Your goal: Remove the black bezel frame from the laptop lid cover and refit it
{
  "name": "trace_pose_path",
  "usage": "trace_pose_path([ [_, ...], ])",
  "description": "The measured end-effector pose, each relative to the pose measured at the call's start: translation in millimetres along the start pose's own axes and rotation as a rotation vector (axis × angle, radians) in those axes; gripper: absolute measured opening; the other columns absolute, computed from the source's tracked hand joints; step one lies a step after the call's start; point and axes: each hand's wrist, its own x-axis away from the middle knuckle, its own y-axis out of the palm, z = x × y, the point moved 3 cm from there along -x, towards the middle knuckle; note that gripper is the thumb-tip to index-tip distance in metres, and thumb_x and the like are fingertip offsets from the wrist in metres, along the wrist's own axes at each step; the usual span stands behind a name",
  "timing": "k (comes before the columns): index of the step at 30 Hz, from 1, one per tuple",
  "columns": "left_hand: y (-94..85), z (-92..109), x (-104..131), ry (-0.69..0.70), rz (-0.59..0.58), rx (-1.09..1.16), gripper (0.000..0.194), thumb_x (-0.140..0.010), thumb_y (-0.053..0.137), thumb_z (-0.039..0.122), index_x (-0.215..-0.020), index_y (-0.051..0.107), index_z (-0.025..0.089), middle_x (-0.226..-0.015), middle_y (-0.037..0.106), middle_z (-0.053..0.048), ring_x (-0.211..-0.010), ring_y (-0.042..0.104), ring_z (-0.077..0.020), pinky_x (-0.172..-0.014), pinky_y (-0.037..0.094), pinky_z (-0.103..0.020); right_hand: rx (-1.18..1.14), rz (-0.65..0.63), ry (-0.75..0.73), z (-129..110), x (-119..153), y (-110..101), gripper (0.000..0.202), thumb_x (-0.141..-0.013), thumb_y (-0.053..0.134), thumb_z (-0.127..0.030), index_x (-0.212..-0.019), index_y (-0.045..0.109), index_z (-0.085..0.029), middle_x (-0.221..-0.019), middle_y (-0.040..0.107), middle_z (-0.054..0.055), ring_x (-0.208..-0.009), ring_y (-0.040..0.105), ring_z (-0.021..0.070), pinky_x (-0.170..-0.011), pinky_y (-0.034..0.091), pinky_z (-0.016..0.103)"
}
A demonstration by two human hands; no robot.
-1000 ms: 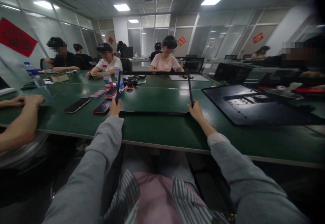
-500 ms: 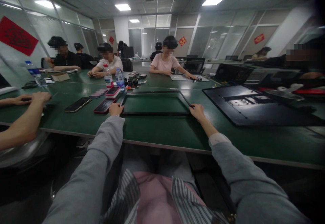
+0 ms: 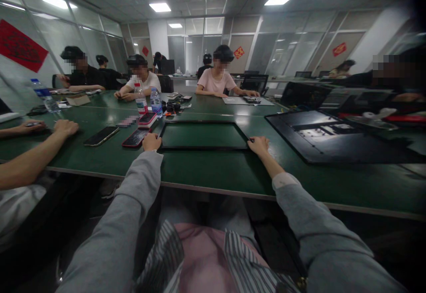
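A thin black rectangular frame is on the green table, with the green surface showing through its middle. My left hand grips its left side near the front corner, fingers closed. At the opposite side, my right hand is closed on the right front corner. Just left of my left hand lies a phone in a red case, and a second phone rests farther left. Behind the red-cased phone, another phone sits on a white box.
A large black panel lies at the right. Two bottles stand behind the phones. At the left, a person's forearm rests over the table edge. Several people sit across the table.
The neighbouring person's hands at the left have moved apart. Across the table, the hand of the person in pink has shifted slightly. My hands still hold the frame in nearly the same place.
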Motion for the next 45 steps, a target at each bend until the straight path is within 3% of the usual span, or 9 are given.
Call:
trace_pose_path([
  [6, 3.3, 2.4, -2.6, 0.027, -0.008, -0.108, 0.028, -0.091, 0.059, 0.03, -0.11, 0.074, 0.018, -0.124, 0.064, -0.019, -0.117, 0.063, -0.0323, -0.1, 0.048, -0.042, -0.034, 0.038, -0.074, -0.8, -3.6, 1.4, 0.042, -0.09, 0.049, -0.028, -0.12, 0.072, -0.009, -0.118, 0.064, 0.022, -0.123, 0.052, 0.0354, -0.107, 0.039, 0.053],
  [13, -27.6, 26.8, 13.4, 0.104, 0.27, 0.047, 0.039, -0.099, 0.047, 0.032, -0.131, 0.062, 0.016, -0.134, 0.057, -0.021, -0.133, 0.049, -0.0358, -0.11, 0.038, -0.047, -0.195, 0.354, -0.109, -24.2, 11.2, -29.7, 0.048, -0.097, 0.036, -0.024, -0.139, 0.055, -0.009, -0.13, 0.062, 0.02, -0.123, 0.053, 0.0314, -0.108, 0.04, 0.048],
  [16, -37.2, 32.5, 18.7, 0.109, 0.322, 0.051, 0.044, -0.101, 0.043, 0.036, -0.136, 0.058, 0.015, -0.135, 0.056, -0.021, -0.135, 0.046, -0.0361, -0.111, 0.035, -0.048, -0.242, 0.409, -0.074, -26.9, 14.9, -34.5, 0.049, -0.1, 0.033, -0.028, -0.143, 0.048, -0.01, -0.126, 0.064, 0.019, -0.115, 0.058, 0.0298, -0.104, 0.043, 0.045],
  [20, -36.4, 32.5, 19.2, 0.108, 0.307, 0.011, 0.044, -0.101, 0.043, 0.036, -0.137, 0.059, 0.016, -0.137, 0.056, -0.02, -0.135, 0.046, -0.0362, -0.111, 0.034, -0.048, -0.245, 0.331, 0.002, -19.4, 9.5, -26.3, 0.047, -0.103, 0.033, -0.035, -0.139, 0.05, -0.012, -0.113, 0.066, 0.017, -0.107, 0.061, 0.0295, -0.098, 0.046, 0.044],
  [27, -17.3, 20.8, 10.8, 0.089, 0.188, -0.112, 0.041, -0.098, 0.047, 0.035, -0.129, 0.069, 0.02, -0.133, 0.062, -0.016, -0.128, 0.05, -0.0335, -0.108, 0.037, -0.049, -0.11, 0.313, -0.057, -9.6, 2.3, -13.4, 0.039, -0.096, 0.043, -0.032, -0.116, 0.065, -0.009, -0.12, 0.06, 0.023, -0.121, 0.047, 0.0333, -0.106, 0.036, 0.05],
  [35, 0.2, 5.4, 0.3, 0.023, -0.02, -0.171, 0.032, -0.089, 0.061, 0.038, -0.111, 0.08, 0.023, -0.128, 0.067, -0.017, -0.128, 0.05, -0.0395, -0.102, 0.042, -0.055, -0.043, 0.064, 0.078, 3.4, 0.8, 2.2, 0.039, -0.092, 0.053, -0.036, -0.115, 0.073, -0.011, -0.126, 0.054, 0.021, -0.124, 0.042, 0.035, -0.107, 0.034, 0.05],
  [42, -0.5, -0.6, -2.9, -0.023, -0.021, -0.05, 0.041, -0.092, 0.06, 0.047, -0.119, 0.077, 0.022, -0.129, 0.067, -0.019, -0.122, 0.056, -0.0406, -0.101, 0.042, -0.057, -0.038, 0.021, 0.103, 5.2, -1.6, 3.6, 0.041, -0.089, 0.059, -0.038, -0.12, 0.074, -0.015, -0.124, 0.055, 0.019, -0.125, 0.044, 0.0347, -0.108, 0.035, 0.05],
  [45, -2.1, 3.3, -1.3, 0.065, 0.011, 0.016, 0.055, -0.093, 0.057, 0.058, -0.131, 0.071, 0.021, -0.137, 0.063, -0.02, -0.127, 0.053, -0.0406, -0.102, 0.042, -0.056, -0.032, 0.008, 0.117, 6.0, -2.8, 3.4, 0.042, -0.089, 0.058, -0.037, -0.122, 0.074, -0.015, -0.125, 0.054, 0.019, -0.126, 0.044, 0.035, -0.108, 0.036, 0.049],
])
